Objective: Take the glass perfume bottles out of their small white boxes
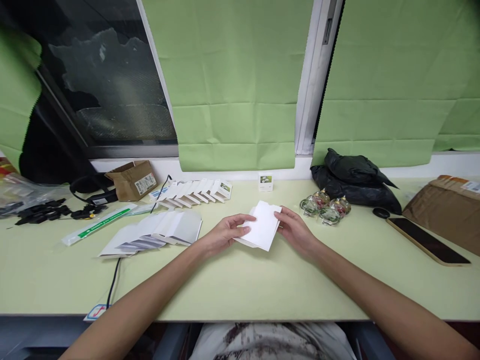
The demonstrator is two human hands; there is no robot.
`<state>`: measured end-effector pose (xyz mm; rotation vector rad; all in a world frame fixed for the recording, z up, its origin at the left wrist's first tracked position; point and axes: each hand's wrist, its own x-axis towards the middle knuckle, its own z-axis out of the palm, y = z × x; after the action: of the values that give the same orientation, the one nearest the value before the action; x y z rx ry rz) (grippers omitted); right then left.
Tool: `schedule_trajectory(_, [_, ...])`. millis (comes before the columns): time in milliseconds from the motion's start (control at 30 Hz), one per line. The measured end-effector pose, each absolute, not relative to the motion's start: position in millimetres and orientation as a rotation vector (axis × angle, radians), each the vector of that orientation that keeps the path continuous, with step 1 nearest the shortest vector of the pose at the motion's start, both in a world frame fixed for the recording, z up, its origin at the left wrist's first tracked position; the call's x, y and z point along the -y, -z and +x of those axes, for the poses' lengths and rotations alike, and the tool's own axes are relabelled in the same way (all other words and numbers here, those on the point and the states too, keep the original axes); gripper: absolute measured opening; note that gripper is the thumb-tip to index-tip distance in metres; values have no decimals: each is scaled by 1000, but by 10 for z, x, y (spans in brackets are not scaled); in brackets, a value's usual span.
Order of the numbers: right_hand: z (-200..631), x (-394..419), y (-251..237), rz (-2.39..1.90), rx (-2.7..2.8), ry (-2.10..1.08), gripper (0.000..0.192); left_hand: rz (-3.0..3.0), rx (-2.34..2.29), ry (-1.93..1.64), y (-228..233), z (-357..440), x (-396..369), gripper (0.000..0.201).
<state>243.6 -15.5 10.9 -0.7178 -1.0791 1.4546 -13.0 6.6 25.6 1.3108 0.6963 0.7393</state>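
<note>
A flat white cardboard piece (263,226) is held between both hands just above the pale green table (240,285). My left hand (224,233) grips its left edge with thumb on top. On the opposite edge, my right hand (295,231) pinches it. To the left lies a fanned stack of flat white cards (157,231). Behind that stands a row of folded white box blanks (195,192). A small finished white box (265,182) stands by the windowsill. Several small glass bottles (325,206) sit just right of my right hand.
A phone (427,241) lies at the right, with a brown parcel (448,210) behind it. A black bag (354,181) rests at the sill. A small brown carton (132,179), black cables (56,210) and a green-and-white strip (99,223) lie at the left.
</note>
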Motion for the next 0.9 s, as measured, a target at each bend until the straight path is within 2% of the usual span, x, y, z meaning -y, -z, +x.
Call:
schedule_trajectory(133, [2380, 179, -59, -781, 1222, -1344, 41, 1402, -764, -811, -191, -101, -86, 55])
schedule_trajectory(267, [2335, 180, 22, -754, 1243, -1364, 61, 1521, -798, -880, -177, -50, -45, 60])
schedule_trajectory(400, [2356, 163, 54, -797, 1233, -1395, 54, 1610, -721, -816, -265, -73, -1, 56])
schedule_trajectory(700, [2354, 198, 16, -777, 1253, -1451, 57, 1834, -793, -739, -479, -147, 91, 49])
schedule_trajectory(900, [2337, 206, 32, -768, 1323, -1410, 56, 1916, -962, -930, -367, -105, 132, 35])
